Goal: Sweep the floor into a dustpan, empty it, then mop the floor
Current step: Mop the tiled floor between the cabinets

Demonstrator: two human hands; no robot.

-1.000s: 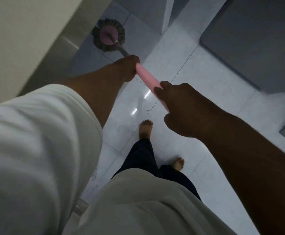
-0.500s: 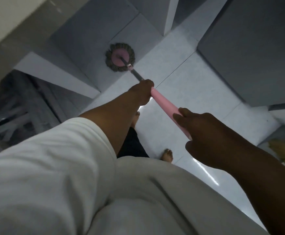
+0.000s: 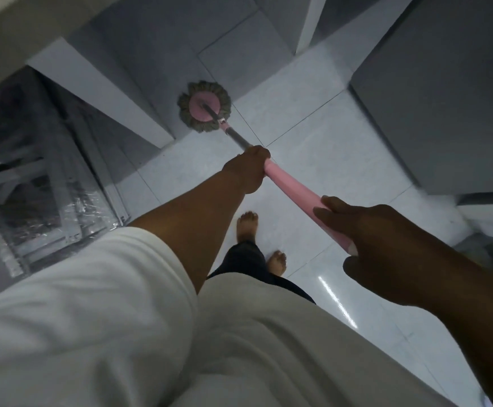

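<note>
Left hand [image 3: 248, 168], right hand [image 3: 386, 245] grip mop handle [image 3: 293, 190]; mop head [image 3: 204, 107] beside wall edge [image 3: 151, 127], floor [image 3: 336, 160] open

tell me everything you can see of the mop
The mop is a round spin type. Its pink, plastic-looking disc is ringed by a grey-brown string fringe and lies flat on the pale tiled floor. A thin metal shaft slants up from the disc's centre into a thick pink grip. The left hand grips the lower end of that grip, and the right hand holds its top end.
</note>
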